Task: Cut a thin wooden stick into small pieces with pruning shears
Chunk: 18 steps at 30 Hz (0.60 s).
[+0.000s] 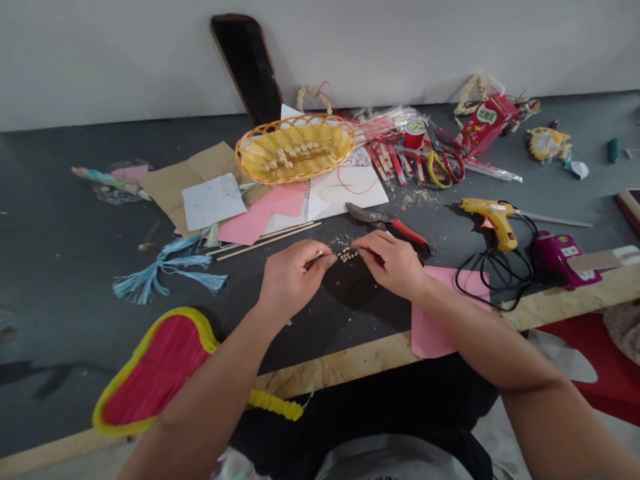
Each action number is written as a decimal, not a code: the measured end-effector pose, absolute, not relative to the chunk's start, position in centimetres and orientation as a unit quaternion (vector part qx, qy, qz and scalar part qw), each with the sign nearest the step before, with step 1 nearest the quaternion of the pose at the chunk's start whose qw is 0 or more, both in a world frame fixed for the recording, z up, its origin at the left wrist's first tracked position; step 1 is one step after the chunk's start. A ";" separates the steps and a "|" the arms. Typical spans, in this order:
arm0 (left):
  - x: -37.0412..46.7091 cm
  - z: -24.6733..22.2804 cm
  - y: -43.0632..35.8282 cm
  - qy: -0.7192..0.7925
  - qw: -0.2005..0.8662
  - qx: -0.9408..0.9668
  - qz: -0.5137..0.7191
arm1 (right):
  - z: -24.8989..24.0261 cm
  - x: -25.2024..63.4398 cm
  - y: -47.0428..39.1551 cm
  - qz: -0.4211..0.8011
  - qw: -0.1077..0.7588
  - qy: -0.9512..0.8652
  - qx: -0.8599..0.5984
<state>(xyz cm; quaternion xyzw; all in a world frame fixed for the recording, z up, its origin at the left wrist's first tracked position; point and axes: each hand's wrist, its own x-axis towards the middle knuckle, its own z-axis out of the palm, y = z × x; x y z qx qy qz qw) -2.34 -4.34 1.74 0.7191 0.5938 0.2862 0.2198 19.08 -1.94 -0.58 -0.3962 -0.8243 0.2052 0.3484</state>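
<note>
My left hand (293,275) and my right hand (393,261) meet over the dark tabletop (60,253), with a short row of small tan beads (347,254) strung between their fingertips. The left fingers pinch a thin stick or cord end at the beads' left side. The right fingers pinch the other end. Red-handled pruning shears (390,224) lie just behind my right hand. A pink paper sheet (440,313) lies under my right wrist.
A yellow woven basket (295,148) with beads stands at the back. A yellow glue gun (493,219) and black cord lie right. A red and yellow fan (160,370) rests front left, blue tassels (165,270) beside it. Papers, sticks and scissors (445,167) clutter the back.
</note>
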 end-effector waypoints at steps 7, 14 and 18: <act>-2.3 2.3 -4.7 0.588 0.202 0.724 0.298 | 0.4 21.8 -0.1 0.060 0.352 -0.819 -0.450; -2.4 1.9 -4.4 0.607 0.180 0.699 0.333 | -0.9 23.3 0.3 0.007 0.177 -0.822 -0.541; -2.6 1.5 -4.0 0.571 0.185 0.702 0.383 | -1.4 23.0 0.2 0.002 0.149 -0.830 -0.537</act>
